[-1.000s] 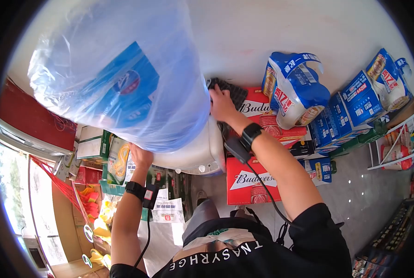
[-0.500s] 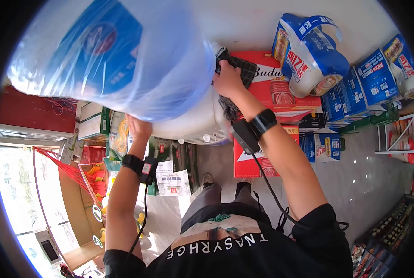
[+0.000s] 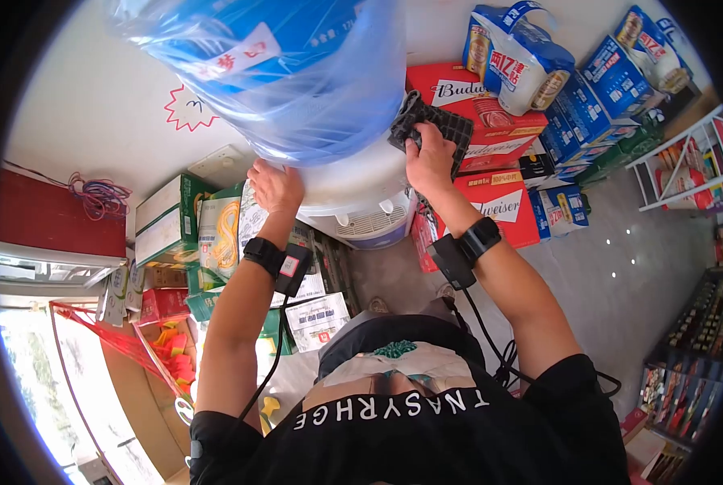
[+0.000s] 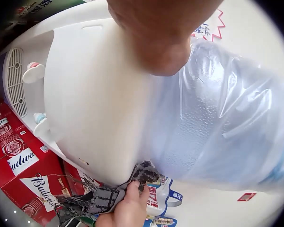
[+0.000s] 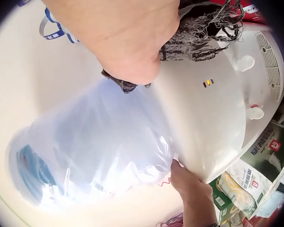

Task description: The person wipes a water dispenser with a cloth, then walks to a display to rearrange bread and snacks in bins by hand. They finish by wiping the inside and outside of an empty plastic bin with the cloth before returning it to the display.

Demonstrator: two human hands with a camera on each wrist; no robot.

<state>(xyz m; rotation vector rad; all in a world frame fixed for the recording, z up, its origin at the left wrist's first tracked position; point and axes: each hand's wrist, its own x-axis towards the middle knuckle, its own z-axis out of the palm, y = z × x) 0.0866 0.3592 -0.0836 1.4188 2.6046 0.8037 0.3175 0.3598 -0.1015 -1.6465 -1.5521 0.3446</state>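
Note:
A white water dispenser [image 3: 353, 190] stands in front of me, with a large water bottle in clear blue-tinted plastic [image 3: 329, 89] set upside down on top. My right hand [image 3: 431, 160] grips a dark checked cloth [image 3: 456, 133] against the dispenser's right side, just below the bottle. Frayed ends of this cloth [image 5: 199, 40] hang down the side in the right wrist view. On the opposite side, my left hand [image 3: 279, 190] rests at the dispenser's top edge, fingertips close to the plastic wrap. Two white taps [image 4: 34, 73] stick out at the dispenser's front.
Red Budweiser boxes [image 3: 499, 206] are stacked right of the dispenser, with a blue-and-white beer pack [image 3: 515, 65] on top. Green-and-white cartons [image 3: 171, 218] crowd the left side. A wall socket [image 3: 220, 162] sits behind. At the far right stands a white wire rack [image 3: 685, 162].
The head view has shifted, so more of the dispenser's front shows. Both hands stay at its two sides, the left now higher by the bottle's base. The cloth spreads out more beyond the right hand.

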